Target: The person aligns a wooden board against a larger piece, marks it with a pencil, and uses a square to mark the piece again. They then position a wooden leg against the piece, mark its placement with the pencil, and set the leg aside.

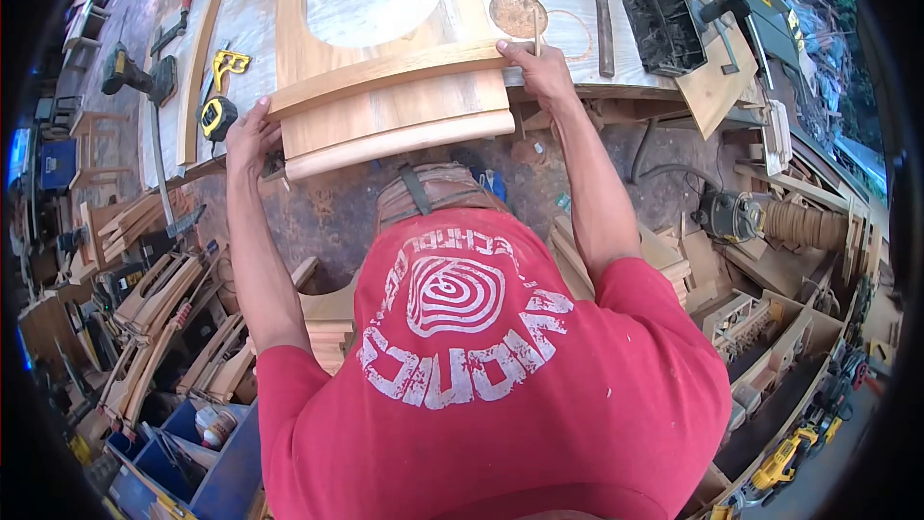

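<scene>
A long wooden strip (385,79) lies across a wooden panel (404,108) near the bench's front edge. The panel has a rounded opening, and its front end carries a pale rounded edge (404,143) overhanging the bench. My left hand (252,140) is closed around the strip's left end, beside a yellow and black tape measure (218,118). At the other end, my right hand (542,70) grips the strip with the thumb on top. A thin pencil-like stick (537,31) rises from beside the right hand's fingers.
On the bench (577,0) are a hammer (603,24), a black bin (664,24), a cordless drill (140,75) and a yellow square (229,65). A shop vacuum (729,217) stands at right. Wooden parts (159,308) and a blue toolbox (226,467) crowd the lower left.
</scene>
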Demonstrator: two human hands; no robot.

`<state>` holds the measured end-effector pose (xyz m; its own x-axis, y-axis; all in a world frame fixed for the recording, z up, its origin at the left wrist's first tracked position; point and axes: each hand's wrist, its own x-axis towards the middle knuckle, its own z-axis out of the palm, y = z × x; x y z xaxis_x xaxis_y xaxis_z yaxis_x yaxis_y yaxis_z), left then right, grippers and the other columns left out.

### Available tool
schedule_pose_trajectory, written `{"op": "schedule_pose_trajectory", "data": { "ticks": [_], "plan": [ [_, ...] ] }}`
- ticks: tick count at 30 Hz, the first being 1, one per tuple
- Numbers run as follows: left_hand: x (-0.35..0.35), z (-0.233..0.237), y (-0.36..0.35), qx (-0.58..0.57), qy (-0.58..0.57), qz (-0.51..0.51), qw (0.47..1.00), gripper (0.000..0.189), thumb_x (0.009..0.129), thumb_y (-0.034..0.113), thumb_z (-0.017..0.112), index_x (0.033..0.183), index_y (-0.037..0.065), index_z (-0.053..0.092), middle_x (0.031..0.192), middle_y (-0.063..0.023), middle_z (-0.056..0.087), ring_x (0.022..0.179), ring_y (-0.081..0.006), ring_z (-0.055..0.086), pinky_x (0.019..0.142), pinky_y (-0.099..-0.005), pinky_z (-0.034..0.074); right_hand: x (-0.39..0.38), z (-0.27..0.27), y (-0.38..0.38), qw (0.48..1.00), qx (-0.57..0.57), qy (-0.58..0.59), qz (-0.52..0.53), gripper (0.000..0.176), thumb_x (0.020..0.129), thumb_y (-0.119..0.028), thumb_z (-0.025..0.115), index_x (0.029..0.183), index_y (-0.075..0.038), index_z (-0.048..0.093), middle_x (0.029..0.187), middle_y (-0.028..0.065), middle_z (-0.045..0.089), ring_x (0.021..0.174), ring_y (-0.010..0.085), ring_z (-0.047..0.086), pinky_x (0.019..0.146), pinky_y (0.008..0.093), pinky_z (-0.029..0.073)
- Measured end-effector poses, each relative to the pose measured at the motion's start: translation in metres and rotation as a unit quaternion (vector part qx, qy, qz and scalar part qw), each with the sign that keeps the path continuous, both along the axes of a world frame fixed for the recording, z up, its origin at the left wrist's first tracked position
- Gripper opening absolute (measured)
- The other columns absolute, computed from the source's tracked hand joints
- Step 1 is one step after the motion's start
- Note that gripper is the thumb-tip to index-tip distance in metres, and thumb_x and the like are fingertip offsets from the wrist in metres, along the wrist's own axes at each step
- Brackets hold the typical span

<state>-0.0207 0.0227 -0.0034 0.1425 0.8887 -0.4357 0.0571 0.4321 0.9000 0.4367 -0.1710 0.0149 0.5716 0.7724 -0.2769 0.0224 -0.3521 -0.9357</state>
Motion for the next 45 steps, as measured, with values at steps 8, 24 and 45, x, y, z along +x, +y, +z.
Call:
{"op": "schedule_pose_trajectory", "data": {
  "ticks": [8, 24, 45],
  "plan": [
    [-0.002, 0.001, 0.000, -0.010, 0.018, 0.002, 1.000, 0.059, 0.095, 0.039, 0.078, 0.127, -0.006, 0.059, 0.115, -0.0181, 0.068, 0.103, -0.0255, 0.071, 0.089, -0.0341, 0.061, -0.001, 0.002, 0.000, 1.000, 0.000, -0.005, 0.002, 0.041, 0.086, -0.039, 0.086, 0.087, 0.000, 0.074, 0.056, -0.0085, 0.042, 0.044, 0.0038, 0.031, 0.041, 0.0268, 0.019],
    [0.006, 0.007, -0.010, -0.001, 0.026, 0.012, 1.000, 0.064, 0.093, 0.038, 0.079, 0.128, -0.013, 0.060, 0.117, -0.0214, 0.069, 0.102, -0.0265, 0.072, 0.090, -0.0365, 0.063, 0.009, -0.005, -0.003, 0.999, -0.044, 0.011, 0.015, 0.051, 0.086, -0.049, 0.084, 0.090, 0.001, 0.074, 0.061, -0.0042, 0.051, 0.048, 0.0069, 0.040, 0.043, 0.0279, 0.029],
    [0.034, 0.036, 0.009, 0.244, 0.392, -0.079, 0.883, 0.104, 0.074, 0.055, 0.087, 0.145, -0.011, 0.048, 0.139, -0.0342, 0.059, 0.129, -0.0391, 0.060, 0.111, -0.0448, 0.047, 0.007, 0.001, -0.011, 0.999, -0.028, 0.015, -0.028, 0.060, 0.090, -0.053, 0.079, 0.106, 0.004, 0.072, 0.077, 0.0010, 0.059, 0.048, 0.0045, 0.037, 0.042, 0.0256, 0.030]
  ]
}}
